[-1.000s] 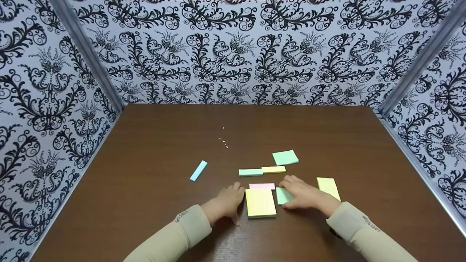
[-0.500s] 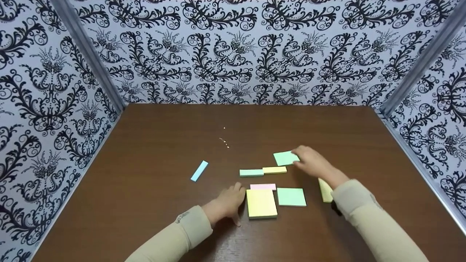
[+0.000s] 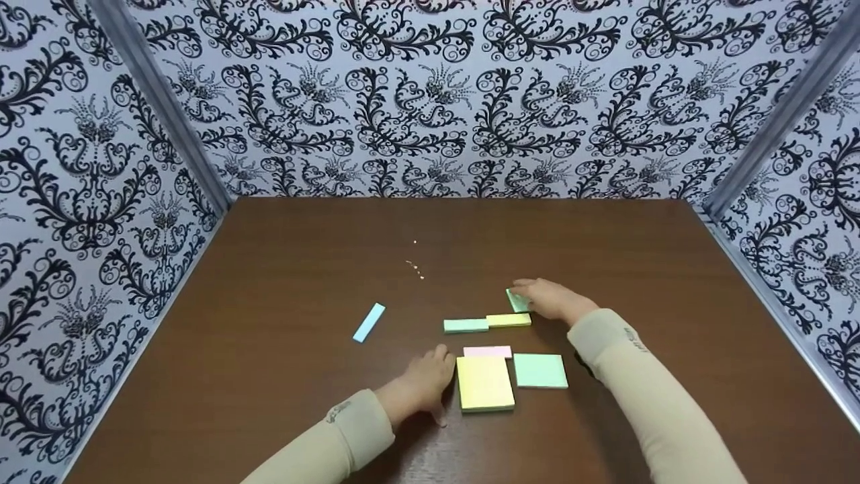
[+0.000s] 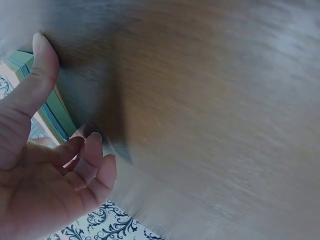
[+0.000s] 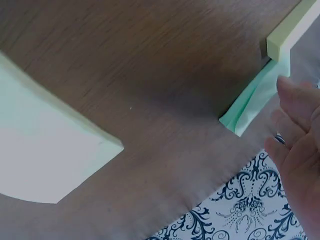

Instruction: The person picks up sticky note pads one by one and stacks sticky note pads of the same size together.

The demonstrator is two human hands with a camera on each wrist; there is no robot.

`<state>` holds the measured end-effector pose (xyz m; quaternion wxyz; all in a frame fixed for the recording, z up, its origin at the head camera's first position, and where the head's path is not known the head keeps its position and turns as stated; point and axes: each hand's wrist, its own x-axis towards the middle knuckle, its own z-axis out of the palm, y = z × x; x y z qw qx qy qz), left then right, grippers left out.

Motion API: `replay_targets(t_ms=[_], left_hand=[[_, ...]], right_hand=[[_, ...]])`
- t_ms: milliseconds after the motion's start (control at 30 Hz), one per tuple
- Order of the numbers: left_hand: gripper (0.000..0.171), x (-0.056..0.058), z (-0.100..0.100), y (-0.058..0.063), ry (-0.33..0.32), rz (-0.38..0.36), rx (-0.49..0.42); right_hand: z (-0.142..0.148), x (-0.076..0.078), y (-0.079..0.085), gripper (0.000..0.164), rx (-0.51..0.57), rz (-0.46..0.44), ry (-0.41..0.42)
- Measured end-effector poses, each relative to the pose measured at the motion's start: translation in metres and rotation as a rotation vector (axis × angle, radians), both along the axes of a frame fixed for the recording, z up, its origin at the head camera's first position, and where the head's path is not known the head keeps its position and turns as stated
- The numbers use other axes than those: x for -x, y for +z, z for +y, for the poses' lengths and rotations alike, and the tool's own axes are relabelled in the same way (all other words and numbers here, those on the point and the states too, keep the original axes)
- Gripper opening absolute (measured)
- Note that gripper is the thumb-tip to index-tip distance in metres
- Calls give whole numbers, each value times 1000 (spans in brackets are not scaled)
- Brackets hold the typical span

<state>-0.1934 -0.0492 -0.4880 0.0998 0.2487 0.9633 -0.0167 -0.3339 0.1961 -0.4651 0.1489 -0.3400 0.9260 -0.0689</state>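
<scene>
My left hand (image 3: 424, 382) rests on the table at the left side of a stack of square sticky notes (image 3: 485, 383), yellow on top. In the left wrist view the thumb and loosely bent fingers (image 4: 106, 175) lie beside the stack's green-edged layers (image 4: 61, 113). Farther back, my right hand (image 3: 547, 298) covers most of a green sticky note pad (image 3: 517, 301). Seen from the right wrist, thumb and fingers grip one end of this green pad (image 5: 252, 100), whose sheets look bent and slightly parted. A pink pad (image 3: 488, 351) shows behind the yellow stack.
Another green pad (image 3: 541, 371) lies right of the yellow stack. Narrow teal (image 3: 465, 326) and yellow (image 3: 508, 320) pads lie end to end just in front of the right hand. A blue strip pad (image 3: 369, 323) is farther left. Patterned walls (image 3: 430, 101) border the brown table (image 3: 302, 269).
My right hand let go of the near green pad beside the yellow stack, reached back and took hold of the far green pad. The left hand stayed in place.
</scene>
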Motion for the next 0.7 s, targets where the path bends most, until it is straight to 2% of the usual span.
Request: replay_targets(t_ms=[100, 300, 567, 700], left_hand=[[90, -1, 2, 0, 4, -8, 7], [94, 0, 4, -1, 5, -17, 28], [95, -1, 2, 0, 12, -8, 31], [93, -1, 1, 0, 11, 1, 20]], right_hand=[[-3, 1, -2, 45, -4, -45, 12], [-6, 3, -7, 44, -22, -28, 25], [-7, 3, -13, 45, -83, 76, 25], [-8, 4, -15, 45, -116, 146, 59]])
